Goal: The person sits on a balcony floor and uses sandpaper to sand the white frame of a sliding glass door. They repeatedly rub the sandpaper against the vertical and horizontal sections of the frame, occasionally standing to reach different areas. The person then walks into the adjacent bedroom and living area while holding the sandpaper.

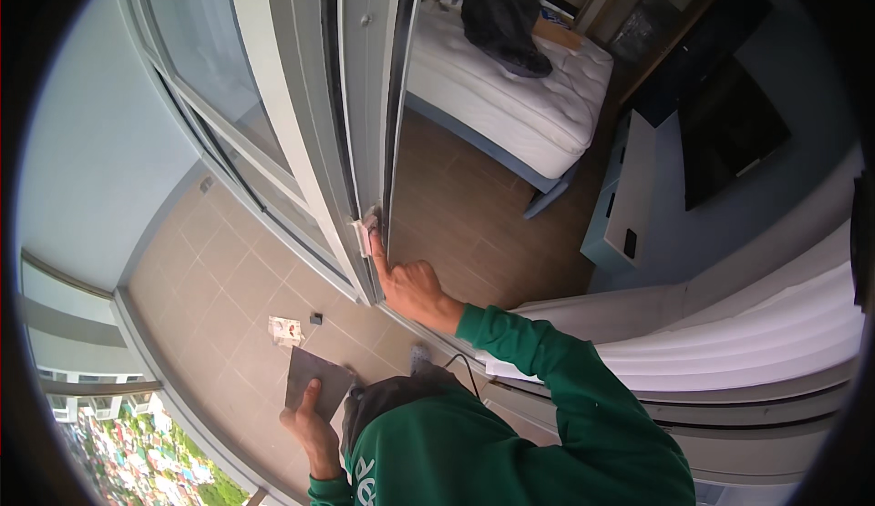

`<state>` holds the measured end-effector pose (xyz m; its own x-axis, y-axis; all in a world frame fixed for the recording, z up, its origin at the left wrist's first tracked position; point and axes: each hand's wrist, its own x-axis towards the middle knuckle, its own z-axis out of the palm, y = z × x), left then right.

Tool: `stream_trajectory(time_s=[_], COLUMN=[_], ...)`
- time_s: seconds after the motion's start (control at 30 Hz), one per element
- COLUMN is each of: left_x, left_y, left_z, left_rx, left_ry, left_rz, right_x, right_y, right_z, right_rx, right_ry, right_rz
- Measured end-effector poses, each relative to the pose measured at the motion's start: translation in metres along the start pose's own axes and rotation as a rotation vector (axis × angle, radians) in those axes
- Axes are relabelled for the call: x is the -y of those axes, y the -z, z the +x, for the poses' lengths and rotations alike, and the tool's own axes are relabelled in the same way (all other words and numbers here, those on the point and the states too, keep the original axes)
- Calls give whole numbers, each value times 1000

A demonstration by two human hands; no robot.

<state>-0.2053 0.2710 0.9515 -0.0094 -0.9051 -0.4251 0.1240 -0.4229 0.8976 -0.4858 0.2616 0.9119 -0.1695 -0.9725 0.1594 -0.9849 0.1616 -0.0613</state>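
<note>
Dark wall screen (729, 132), right

Beyond the hands, past the door frame, a bed (510, 96) with a white mattress stands on a brown wooden floor (456, 223), with dark clothing (501, 14) heaped on it. To the right of them are a pale blue cabinet (624, 191) and a dark flat screen (729, 132) on the wall. White curtain folds (756, 333) hang nearer on the right. Left of the hands, a crumpled bit of paper (284, 330) and a small dark square (315, 318) lie on the tiled balcony floor (219, 278).

Matt grey sheet (314, 376), smooth painted door frame (365, 96)
</note>
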Motion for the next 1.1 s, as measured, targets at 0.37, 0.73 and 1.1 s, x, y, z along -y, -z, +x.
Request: stream_trajectory(time_s=[0.37,0.73,1.1], left_x=[2,2,17], left_y=[-6,-8,-4], left_z=[-1,-7,-10], left_rx=[29,43,43], left_ry=[-18,18,10], left_rz=[-13,-35,-67], right_x=[1,-2,-15], right_y=[-20,1,25], right_z=[5,10,-18], right_rx=[-43,40,157], right_ry=[41,50,69], right_rz=[-375,-127,33])
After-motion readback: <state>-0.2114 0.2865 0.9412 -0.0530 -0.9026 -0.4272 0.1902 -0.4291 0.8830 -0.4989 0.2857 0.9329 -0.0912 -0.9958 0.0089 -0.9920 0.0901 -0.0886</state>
